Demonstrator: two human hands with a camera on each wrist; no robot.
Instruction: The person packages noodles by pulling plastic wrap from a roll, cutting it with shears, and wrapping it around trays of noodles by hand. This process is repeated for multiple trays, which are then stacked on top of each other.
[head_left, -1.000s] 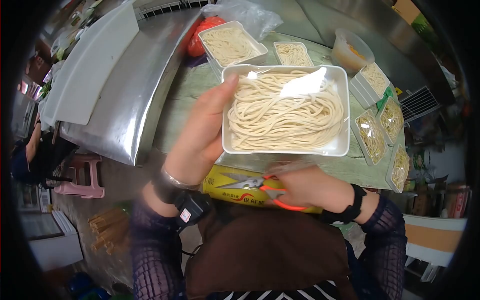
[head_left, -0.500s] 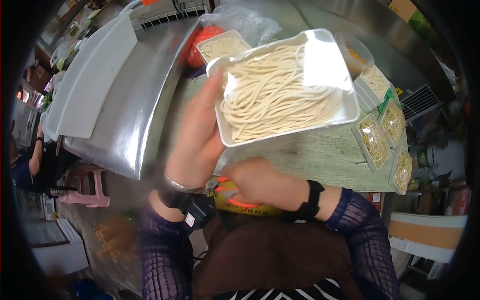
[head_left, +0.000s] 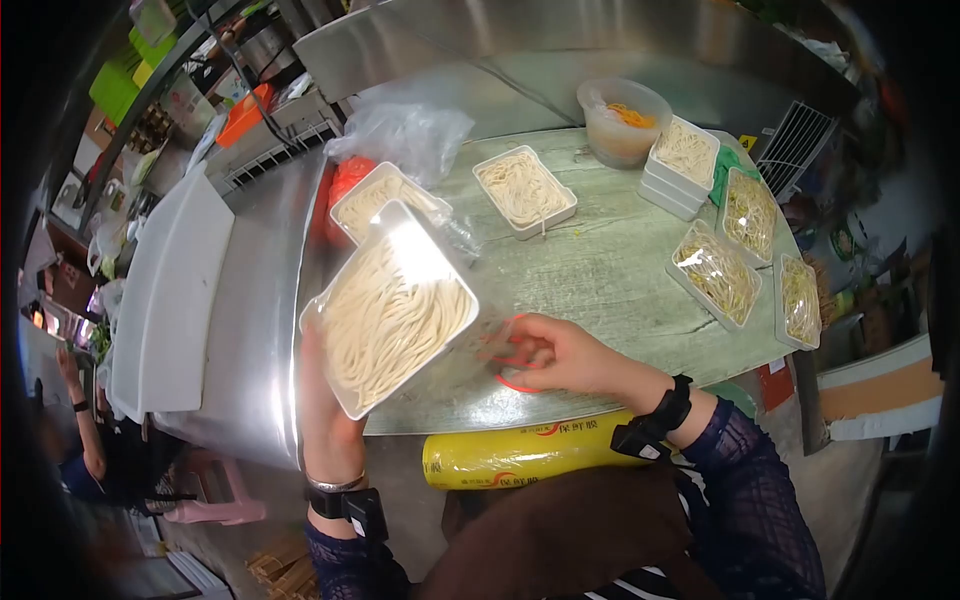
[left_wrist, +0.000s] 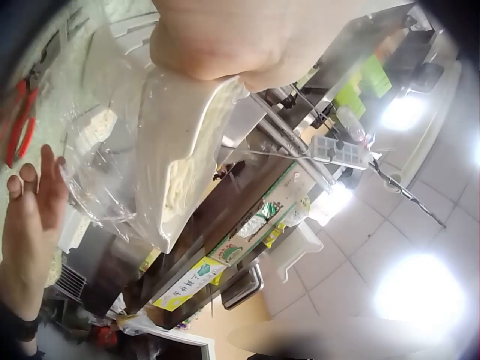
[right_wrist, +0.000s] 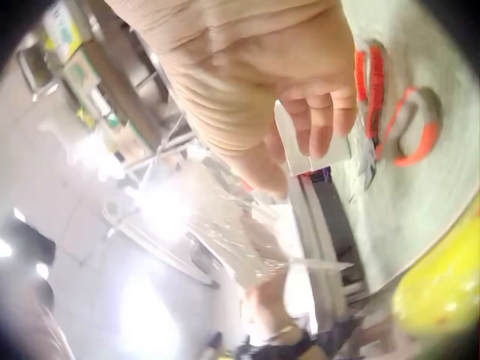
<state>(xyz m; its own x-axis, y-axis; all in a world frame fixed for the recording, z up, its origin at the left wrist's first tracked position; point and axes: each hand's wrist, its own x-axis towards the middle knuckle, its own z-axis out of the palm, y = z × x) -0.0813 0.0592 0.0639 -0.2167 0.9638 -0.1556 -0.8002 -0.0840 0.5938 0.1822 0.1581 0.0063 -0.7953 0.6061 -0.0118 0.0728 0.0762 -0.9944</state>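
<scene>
My left hand [head_left: 330, 425] grips the left side of a white tray of noodles [head_left: 400, 310], held tilted above the table's left part. Clear film covers the tray; in the left wrist view loose film [left_wrist: 105, 180] hangs off it. To the tray's right is my right hand [head_left: 565, 355], its fingers loosely bent. Orange-handled scissors [right_wrist: 371, 97] lie on the table beside that hand, outside its fingers, as both wrist views show. Whether the right fingertips touch the film, I cannot tell.
Noodle trays [head_left: 522, 190] stand at the back, one stack beside a red bag and clear plastic. A tub [head_left: 625, 125], stacked trays [head_left: 680, 170] and several wrapped sprout trays [head_left: 715, 270] are at the right. A yellow film roll [head_left: 520, 455] lies at the front edge.
The held tray has moved left and down and turned steeper. My right hand has let go of the scissors and moved away from the film roll. The head view has shifted.
</scene>
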